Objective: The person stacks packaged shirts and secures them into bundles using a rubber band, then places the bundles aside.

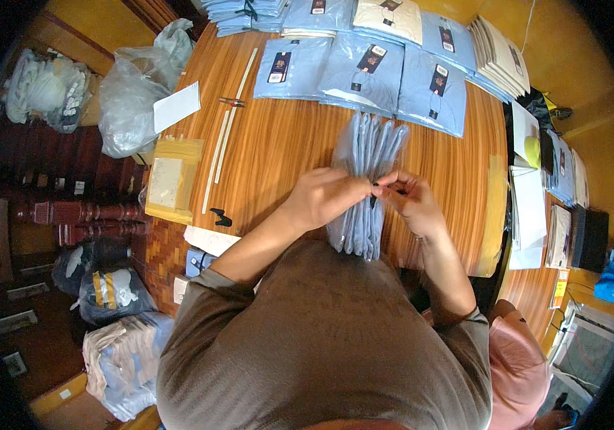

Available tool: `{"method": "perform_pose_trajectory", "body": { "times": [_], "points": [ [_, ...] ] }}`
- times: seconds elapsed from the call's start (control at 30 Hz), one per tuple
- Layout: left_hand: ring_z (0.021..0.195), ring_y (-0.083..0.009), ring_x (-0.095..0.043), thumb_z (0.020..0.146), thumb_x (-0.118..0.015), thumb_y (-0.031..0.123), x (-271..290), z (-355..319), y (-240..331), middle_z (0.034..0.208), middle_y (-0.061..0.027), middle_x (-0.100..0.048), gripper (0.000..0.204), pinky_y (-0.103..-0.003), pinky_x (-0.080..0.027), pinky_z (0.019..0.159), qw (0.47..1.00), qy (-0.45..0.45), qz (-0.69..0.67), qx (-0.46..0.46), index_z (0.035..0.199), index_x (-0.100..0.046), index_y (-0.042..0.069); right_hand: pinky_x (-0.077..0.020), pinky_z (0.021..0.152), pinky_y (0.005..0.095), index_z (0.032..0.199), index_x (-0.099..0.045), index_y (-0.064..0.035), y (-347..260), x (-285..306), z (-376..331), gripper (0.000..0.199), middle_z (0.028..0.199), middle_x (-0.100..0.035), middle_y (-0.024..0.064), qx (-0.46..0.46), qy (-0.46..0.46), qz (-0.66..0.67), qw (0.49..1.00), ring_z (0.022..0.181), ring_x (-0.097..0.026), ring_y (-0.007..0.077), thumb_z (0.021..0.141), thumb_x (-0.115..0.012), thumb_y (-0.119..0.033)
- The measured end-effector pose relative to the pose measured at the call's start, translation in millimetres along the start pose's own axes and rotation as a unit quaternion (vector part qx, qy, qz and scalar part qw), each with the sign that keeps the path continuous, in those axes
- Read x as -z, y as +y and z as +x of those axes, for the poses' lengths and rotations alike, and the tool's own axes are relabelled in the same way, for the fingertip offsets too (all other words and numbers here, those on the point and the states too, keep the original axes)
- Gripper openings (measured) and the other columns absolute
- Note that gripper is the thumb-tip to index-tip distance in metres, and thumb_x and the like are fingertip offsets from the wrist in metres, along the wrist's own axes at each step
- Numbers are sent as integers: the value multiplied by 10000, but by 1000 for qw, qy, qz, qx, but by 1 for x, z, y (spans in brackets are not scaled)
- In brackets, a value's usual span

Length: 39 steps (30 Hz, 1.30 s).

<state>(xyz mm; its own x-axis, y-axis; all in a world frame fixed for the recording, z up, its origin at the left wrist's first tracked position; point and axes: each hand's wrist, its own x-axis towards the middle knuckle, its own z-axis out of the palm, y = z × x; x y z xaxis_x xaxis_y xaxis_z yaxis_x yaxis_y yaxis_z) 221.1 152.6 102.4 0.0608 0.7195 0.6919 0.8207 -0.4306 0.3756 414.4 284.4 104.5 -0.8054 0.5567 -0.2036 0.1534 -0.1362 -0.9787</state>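
In front of my torso a bundle of folded light-blue garments [358,233] in clear plastic bags stands on edge on the table. A thin black ribbon [375,188] shows at the bundle's middle. From the left, my left hand [327,195] reaches across the bundle, its thumb and fingers closed at the ribbon. My right hand [408,203] pinches the ribbon from the right side, fingers bent. Most of the ribbon is hidden by my fingers and the plastic.
Bagged blue shirts [359,75] with dark tags line the table's far side; a stack tied with dark ribbon [248,10] is far left. Small red-handled snippers [232,102], white strips [222,147] and a black scrap [221,218] lie left. Someone in pink [518,358] is at lower right.
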Motion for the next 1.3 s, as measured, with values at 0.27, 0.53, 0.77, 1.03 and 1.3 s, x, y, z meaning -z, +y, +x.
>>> {"method": "perform_pose_trajectory", "body": {
  "times": [0.27, 0.53, 0.77, 1.03, 1.3],
  "points": [
    [778, -116, -609, 914, -811, 179, -1, 10, -32, 873, -31, -674, 221, -298, -489, 674, 857, -185, -394, 274, 1076, -783, 31, -560, 814, 305, 1102, -706, -14, -13, -18, -3, 144, 958, -744, 116, 117, 42, -191, 974, 907, -725, 163, 959, -692, -15],
    [691, -110, -529, 841, -864, 119, -18, 11, -35, 708, -15, -554, 243, -303, -414, 628, 898, -144, -336, 246, 755, -666, 8, -572, 731, 366, 1204, -618, -24, 11, -10, 5, 226, 878, -725, 147, 184, 37, -184, 965, 804, -735, 247, 994, -668, -90],
    [620, -112, -505, 864, -826, 79, -27, 15, -2, 689, -23, -538, 209, -287, -382, 570, 917, 0, -262, 299, 748, -672, -2, -511, 471, 478, 1377, -514, -54, 5, -18, -41, 441, 688, -658, 161, 234, 77, -422, 872, 533, -653, 368, 977, -676, -145],
    [678, -209, -624, 825, -837, 61, -38, 20, 3, 722, -87, -626, 126, -349, -475, 598, 985, 12, -47, 164, 809, -726, 2, -525, 517, 473, 1382, -532, -59, 5, -27, -60, 441, 713, -641, 166, 273, 23, -373, 886, 569, -654, 359, 963, -666, -84],
    [1470, -325, -378, 1024, -615, 405, -36, -60, -13, 1602, -181, -383, 729, -414, -307, 1196, 879, 66, -255, 397, 1575, -333, 20, -360, 1148, 495, 1509, -407, 49, 99, -8, -31, 766, 1425, -464, 264, 274, 155, -282, 906, 1346, -451, 409, 946, -663, -404]
  ]
}}
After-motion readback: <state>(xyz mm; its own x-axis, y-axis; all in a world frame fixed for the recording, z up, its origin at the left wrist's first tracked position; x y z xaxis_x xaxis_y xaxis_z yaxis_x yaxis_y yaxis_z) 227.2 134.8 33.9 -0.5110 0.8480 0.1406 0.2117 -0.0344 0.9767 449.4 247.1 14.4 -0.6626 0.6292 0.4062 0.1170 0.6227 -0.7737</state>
